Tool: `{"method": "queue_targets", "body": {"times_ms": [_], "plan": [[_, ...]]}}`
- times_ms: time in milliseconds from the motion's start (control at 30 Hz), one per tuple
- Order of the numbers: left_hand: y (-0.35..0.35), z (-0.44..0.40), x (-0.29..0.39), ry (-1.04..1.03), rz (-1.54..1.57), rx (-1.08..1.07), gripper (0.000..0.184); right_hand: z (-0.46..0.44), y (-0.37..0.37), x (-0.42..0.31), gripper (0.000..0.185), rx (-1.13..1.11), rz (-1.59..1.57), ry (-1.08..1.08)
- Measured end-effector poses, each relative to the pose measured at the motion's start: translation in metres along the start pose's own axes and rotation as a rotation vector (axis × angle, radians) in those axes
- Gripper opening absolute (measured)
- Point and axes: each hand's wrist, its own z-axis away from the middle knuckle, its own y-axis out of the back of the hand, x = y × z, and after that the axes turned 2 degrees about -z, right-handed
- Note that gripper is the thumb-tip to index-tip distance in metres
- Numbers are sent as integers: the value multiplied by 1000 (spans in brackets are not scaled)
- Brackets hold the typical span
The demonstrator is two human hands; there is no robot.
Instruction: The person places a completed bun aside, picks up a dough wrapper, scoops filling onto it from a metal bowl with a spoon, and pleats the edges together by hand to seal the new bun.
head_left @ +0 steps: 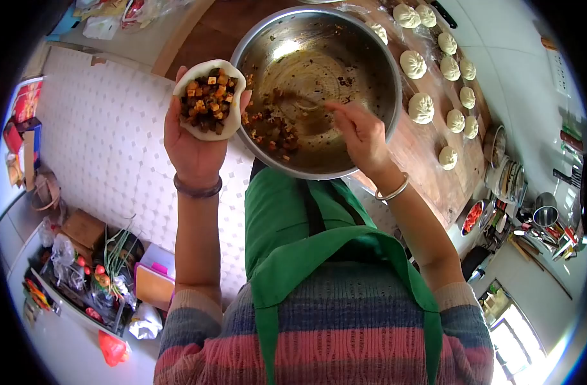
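My left hand (194,151) cups a round dough wrapper (238,109) from below, at the left of the metal mixing bowl. Diced brown and orange filling (210,99) is heaped in the middle of the wrapper. Inside the bowl (396,106), my right hand (360,135) grips the handle of a spoon (303,101), its fingers pinched together. The spoon's far end is blurred and hard to make out against the bowl. Leftover filling (274,135) lies on the bowl's lower left side, close to the spoon.
Several pleated buns (421,108) stand on the floured wooden board (402,167) right of the bowl. A black-handled knife (444,14) lies at the board's far edge. Farther right is a bowl of red pieces (474,216). A crowded bin of vegetables (104,279) sits lower left.
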Motion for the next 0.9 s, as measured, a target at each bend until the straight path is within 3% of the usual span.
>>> {"method": "queue_targets", "body": {"times_ms": [67, 300, 400, 533, 633, 767, 900], "plan": [[1, 1, 0, -7, 12, 9, 48, -4, -8, 16, 22, 105, 24, 74], [3, 0, 1, -26, -21, 10, 46, -6, 9, -6, 22, -181, -34, 195], [2, -1, 0, -20, -16, 23, 44, -20, -1, -23, 24, 15, 82, 280], [2, -1, 1, -5, 32, 10, 42, -17, -11, -34, 27, -53, 87, 622], [3, -2, 0, -11, 60, -2, 42, 3, 9, -37, 27, -233, 176, 656], [6, -4, 0, -7, 83, -3, 42, -10, 2, -42, 25, -75, 183, 631], [3, -4, -1, -27, 76, 31, 42, 2, 5, -40, 29, -230, 159, 631]]}}
